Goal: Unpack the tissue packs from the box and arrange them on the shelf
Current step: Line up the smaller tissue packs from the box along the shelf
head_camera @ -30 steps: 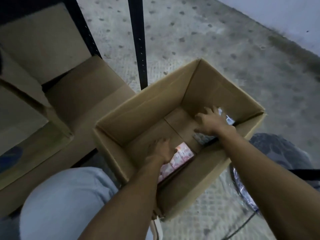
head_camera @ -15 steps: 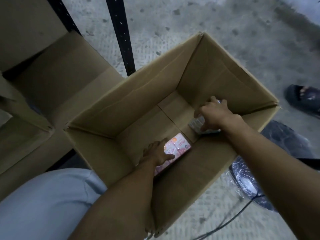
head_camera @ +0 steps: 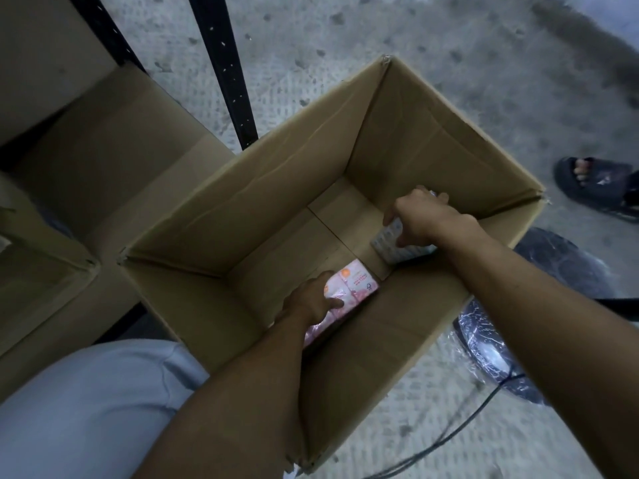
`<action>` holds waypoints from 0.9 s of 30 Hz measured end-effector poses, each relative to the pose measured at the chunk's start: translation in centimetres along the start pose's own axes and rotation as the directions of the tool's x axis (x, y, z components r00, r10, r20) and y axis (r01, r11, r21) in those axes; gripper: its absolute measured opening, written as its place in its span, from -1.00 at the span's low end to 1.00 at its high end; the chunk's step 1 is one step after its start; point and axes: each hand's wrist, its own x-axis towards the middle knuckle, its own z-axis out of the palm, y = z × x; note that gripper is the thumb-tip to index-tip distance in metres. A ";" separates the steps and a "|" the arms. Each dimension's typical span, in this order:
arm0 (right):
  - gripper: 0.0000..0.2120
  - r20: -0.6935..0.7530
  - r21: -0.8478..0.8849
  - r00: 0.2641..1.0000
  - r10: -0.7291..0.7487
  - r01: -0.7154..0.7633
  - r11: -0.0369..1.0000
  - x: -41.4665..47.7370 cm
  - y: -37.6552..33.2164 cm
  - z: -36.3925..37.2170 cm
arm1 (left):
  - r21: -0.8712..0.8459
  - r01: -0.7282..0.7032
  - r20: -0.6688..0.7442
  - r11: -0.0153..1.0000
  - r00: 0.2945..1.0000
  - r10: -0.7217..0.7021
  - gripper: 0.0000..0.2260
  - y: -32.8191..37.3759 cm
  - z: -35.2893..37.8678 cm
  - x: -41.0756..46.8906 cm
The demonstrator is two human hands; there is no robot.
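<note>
One box [head_camera: 214,188]: left grip [head_camera: 311,302] clasps one pink pack [head_camera: 358,285], right grip [head_camera: 422,219] one white pack [head_camera: 389,245].

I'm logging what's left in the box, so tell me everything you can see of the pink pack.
The pink pack is a soft bundle in glossy plastic wrap, pink and white, with a round orange mark and print too small to read. It lies flat on the floor of the box, along the near wall. The left hand grips its near end, thumb on top, hiding part of it. It sits apart from the white pack.
</note>
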 end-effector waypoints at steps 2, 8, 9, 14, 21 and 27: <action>-0.55 -0.003 0.049 1.000 0.018 -0.018 0.999 -0.7 0.2 -0.3 | -0.014 -0.013 -0.042 1.000 0.999 0.012 -0.37 0.3 -0.6 -0.4; -0.55 -0.060 0.202 0.997 0.041 -0.028 0.979 -3.0 0.2 -1.4 | -0.006 -0.030 -0.139 1.000 0.990 0.029 -0.35 1.8 -3.3 -1.4; -0.54 -0.080 0.212 0.996 0.043 -0.025 0.977 -3.4 0.1 -1.8 | -0.018 -0.038 -0.148 0.999 0.988 0.035 -0.37 2.3 -3.8 -1.7; -0.58 -0.191 0.277 0.981 0.041 0.014 0.961 -5.8 -0.3 -4.4 | -0.082 -0.106 -0.220 0.991 0.972 0.086 -0.53 5.0 -6.2 -4.2; -0.62 -0.352 0.264 0.936 0.018 0.081 0.961 -10.6 -1.5 -8.4 | 0.039 -0.131 -0.331 0.991 0.934 0.136 -0.42 6.8 -10.7 -10.8; -0.65 -0.470 0.253 0.883 -0.011 0.146 0.956 -15.0 -3.3 -11.1 | 0.121 -0.161 -0.413 0.979 0.889 0.197 -0.46 8.5 -13.4 -17.5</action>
